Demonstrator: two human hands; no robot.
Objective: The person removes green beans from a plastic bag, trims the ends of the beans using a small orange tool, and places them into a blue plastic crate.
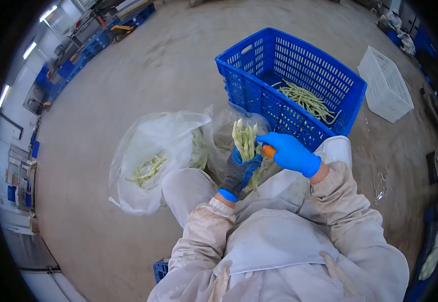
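Observation:
My left hand, in a grey and blue glove, is closed round an upright bundle of pale green beans above my lap. My right hand, in a blue glove, is closed on an orange handle close to the bundle's right side. Any blade on that handle is too small to make out. More green beans lie in a blue crate beyond my right hand. At the left, a clear plastic bag holds some beans.
A second clear bag stands between my knees and the blue crate. A white crate is on the floor at the right. People in white are at the far right. Blue crates and a yellow pallet jack stand at the far left.

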